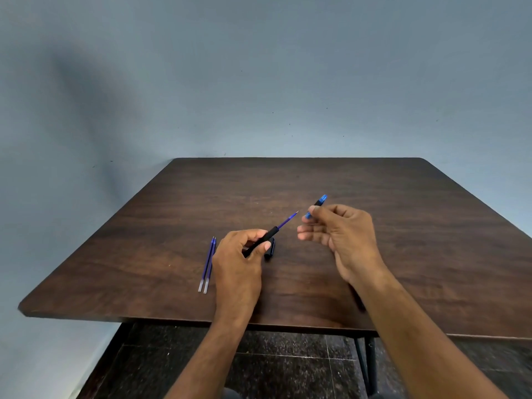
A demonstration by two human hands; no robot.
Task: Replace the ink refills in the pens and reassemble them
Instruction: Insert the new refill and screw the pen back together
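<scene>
My left hand (239, 254) grips a black pen barrel (263, 240) above the table, and a blue ink refill (288, 220) sticks out of its far end, tip pointing up and right. My right hand (342, 237) pinches a blue and black pen front section (318, 204) between thumb and forefinger, a short way right of the refill's tip and apart from it. Two spare blue refills (207, 264) lie side by side on the table just left of my left hand. A black pen cap (270, 250) lies on the table under my left fingers, partly hidden.
A dark wooden table (403, 226) stands against a grey-blue wall (259, 82). Its near edge runs under my forearms, with a dark speckled floor (288, 370) and a black table leg (367, 367) below.
</scene>
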